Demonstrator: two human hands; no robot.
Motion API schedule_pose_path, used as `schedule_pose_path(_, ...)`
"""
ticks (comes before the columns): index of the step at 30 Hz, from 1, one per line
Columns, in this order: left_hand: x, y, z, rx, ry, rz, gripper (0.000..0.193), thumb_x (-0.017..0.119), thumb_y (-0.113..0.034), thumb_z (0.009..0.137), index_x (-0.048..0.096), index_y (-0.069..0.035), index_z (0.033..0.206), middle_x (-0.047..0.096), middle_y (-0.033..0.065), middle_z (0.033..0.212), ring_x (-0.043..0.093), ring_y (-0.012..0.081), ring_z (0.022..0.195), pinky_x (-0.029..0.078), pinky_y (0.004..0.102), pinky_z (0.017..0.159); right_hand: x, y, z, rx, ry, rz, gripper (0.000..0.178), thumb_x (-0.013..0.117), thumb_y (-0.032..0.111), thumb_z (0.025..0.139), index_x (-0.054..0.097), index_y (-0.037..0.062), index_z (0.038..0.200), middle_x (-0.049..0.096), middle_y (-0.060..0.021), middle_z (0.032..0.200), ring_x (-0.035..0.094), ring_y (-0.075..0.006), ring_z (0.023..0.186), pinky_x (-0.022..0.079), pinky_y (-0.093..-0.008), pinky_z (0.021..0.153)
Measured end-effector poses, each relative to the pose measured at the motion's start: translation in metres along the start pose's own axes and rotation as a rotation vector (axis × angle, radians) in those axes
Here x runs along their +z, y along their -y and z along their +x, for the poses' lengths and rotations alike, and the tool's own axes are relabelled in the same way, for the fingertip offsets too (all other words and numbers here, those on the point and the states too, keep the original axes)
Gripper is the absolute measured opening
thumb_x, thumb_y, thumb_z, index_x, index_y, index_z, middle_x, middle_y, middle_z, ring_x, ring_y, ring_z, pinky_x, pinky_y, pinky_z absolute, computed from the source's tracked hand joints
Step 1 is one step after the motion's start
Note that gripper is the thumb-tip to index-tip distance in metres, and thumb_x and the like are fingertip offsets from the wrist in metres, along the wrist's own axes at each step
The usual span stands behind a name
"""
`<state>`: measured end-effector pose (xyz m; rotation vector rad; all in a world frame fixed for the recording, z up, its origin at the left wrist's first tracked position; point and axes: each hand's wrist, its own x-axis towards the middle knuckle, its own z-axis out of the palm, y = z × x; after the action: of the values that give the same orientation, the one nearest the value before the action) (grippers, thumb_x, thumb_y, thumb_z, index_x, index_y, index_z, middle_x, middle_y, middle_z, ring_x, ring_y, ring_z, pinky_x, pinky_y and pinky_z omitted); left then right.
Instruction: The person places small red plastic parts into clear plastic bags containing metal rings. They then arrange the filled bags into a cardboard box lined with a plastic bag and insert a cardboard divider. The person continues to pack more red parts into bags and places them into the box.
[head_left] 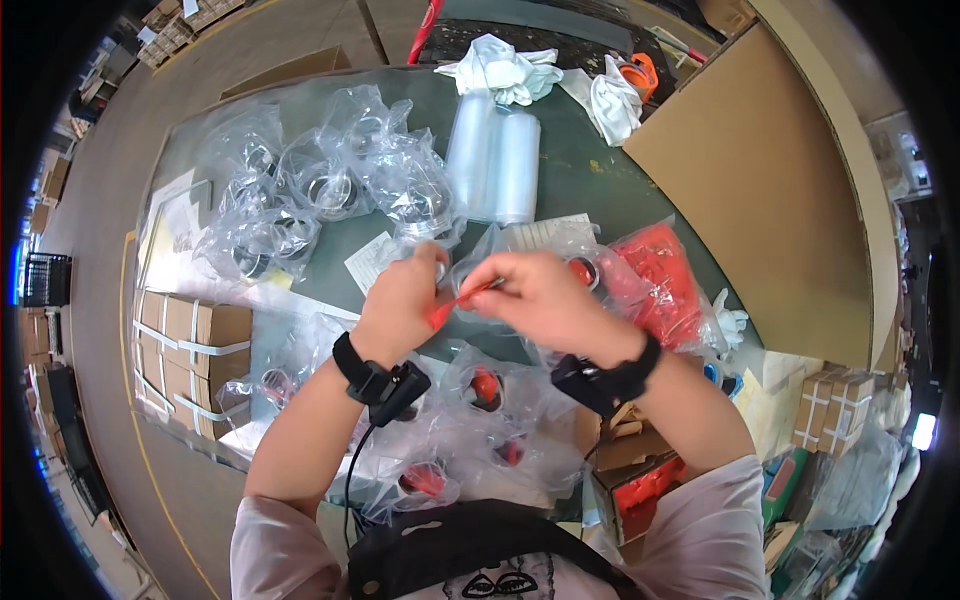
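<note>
Over the middle of the table, my right hand [545,300] pinches a thin red plastic piece [447,310] between thumb and fingers. The piece's wider end lies against the inner side of my left hand [402,305]. The left fingers are curled, and what they close on is partly hidden; clear plastic film shows beside their tips. Just right of my right hand sits a ring-shaped part with a red inside [583,272] in clear film. A clear bag of red pieces [660,285] lies farther right. Nearer to me are several bagged ring parts with red inserts [486,388].
Several bagged metal rings [335,192] cover the far left of the green table. Two rolls of clear bags [515,165] lie behind my hands, with white gloves [503,68] beyond. Strapped cartons [195,350] stand left; a large cardboard panel [750,180] rises right. An open box [640,490] holds red pieces.
</note>
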<state>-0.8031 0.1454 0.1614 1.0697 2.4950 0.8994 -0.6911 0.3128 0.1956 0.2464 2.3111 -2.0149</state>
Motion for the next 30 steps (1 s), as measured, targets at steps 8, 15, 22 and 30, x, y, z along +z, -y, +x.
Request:
schedule_pose_path(8,-0.01,0.008,-0.011,0.007,0.063,-0.061,0.021,0.063,-0.01,0.083,0.066,0.002,0.101,0.067,0.0195,0.073,0.066,0.0331,0.063,0.051,0.0386,0.06,0.035,-0.046,0.024,-0.101,-0.052,-1.048,0.006,0.063,0.004,0.074,0.068,0.001,0.076,0.065,-0.0171,0.082,0.067,-0.0357,0.078,0.055,-0.0441,0.069)
schedule_pose_path(15,-0.094,-0.052,-0.084,-0.02,0.347,-0.283,0.021,0.065,-0.018,0.088,0.066,-0.001,0.099,0.066,0.0171,0.073,0.067,0.0304,0.069,0.051,0.0389,0.064,0.012,-0.067,0.017,-0.072,0.119,-1.021,0.015,0.058,0.0,0.08,0.066,-0.0013,0.093,0.067,-0.0227,0.09,0.066,-0.0396,0.087,0.054,-0.0468,0.076)
schedule_pose_path(22,-0.124,0.04,-0.253,-0.299,1.0,-0.096,0.022,0.063,-0.025,0.086,0.069,-0.004,0.084,0.066,0.0166,0.075,0.065,0.036,0.074,0.05,0.0438,0.067,0.017,0.094,-0.148,-0.017,0.284,-0.524,0.021,0.058,0.016,0.092,0.065,0.0049,0.109,0.064,-0.0153,0.095,0.063,-0.0335,0.088,0.049,-0.0391,0.074)
schedule_pose_path(30,0.01,0.061,-0.288,0.089,0.356,-0.292,0.039,0.067,-0.015,0.086,0.059,-0.007,0.123,0.065,0.0194,0.086,0.064,0.0389,0.082,0.052,0.0438,0.073,0.212,-0.054,-0.214,0.015,-0.151,-0.456,0.036,0.065,0.01,0.084,0.061,0.0026,0.119,0.054,-0.0167,0.108,0.06,-0.037,0.096,0.049,-0.0438,0.08)
